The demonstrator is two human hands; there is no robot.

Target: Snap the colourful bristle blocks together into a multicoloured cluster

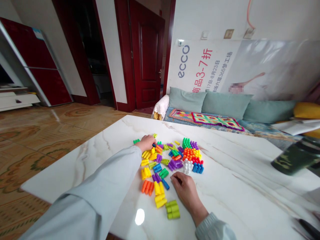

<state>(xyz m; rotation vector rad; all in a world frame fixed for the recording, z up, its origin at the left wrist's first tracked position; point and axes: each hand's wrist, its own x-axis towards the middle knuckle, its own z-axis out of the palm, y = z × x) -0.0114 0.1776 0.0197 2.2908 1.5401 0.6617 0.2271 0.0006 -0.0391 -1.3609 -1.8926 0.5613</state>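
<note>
Several small plastic building pieces in yellow, orange, green, blue and purple lie scattered on a white marble table. A joined cluster of upright pieces stands at their right. My left hand reaches to the far left of the pile, fingers curled and pinched on a small dark piece I cannot name. My right hand rests knuckles-up on the table near a blue piece, fingers curled under. A green piece lies just left of my right wrist.
A dark green object sits at the table's right edge. Beyond the table stands a sofa with teal cushions and a colourful mat. A red door and tiled floor are to the left.
</note>
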